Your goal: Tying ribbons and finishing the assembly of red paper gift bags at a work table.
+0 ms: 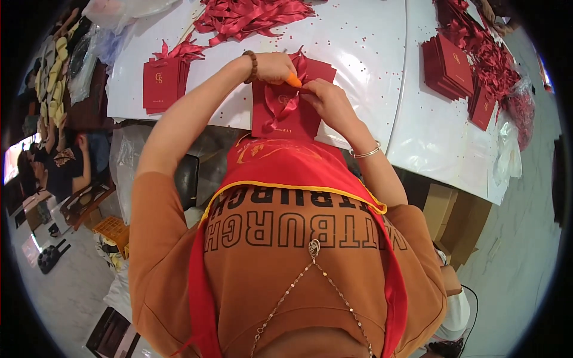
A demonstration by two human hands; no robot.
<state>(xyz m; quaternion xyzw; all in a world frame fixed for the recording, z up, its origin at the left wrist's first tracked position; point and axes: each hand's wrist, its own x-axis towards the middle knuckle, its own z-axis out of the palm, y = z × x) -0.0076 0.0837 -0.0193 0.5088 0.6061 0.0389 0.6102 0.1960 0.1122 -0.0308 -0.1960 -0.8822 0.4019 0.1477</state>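
In front of me, near the table's front edge, lies a flat red gift bag (301,123) with gold print, on top of other red bags. A shiny red ribbon (280,107) hangs in a loop over its face, and more ribbon sticks up between my hands. My left hand (273,68), with a beaded bracelet at the wrist, is closed on the ribbon at the bag's upper part. An orange tip (293,80) shows at its fingers, perhaps a finger cover. My right hand (328,100) meets it there, fingers pinched on the ribbon; the exact grip is partly hidden.
Left of my arm lies a stack of red bags (161,86) with ribbons. A heap of red ribbons (245,18) is at the back. On the right-hand table sit more stacked bags (447,65) beside another ribbon pile (495,65). Small red dots are scattered over the white tabletop (364,71).
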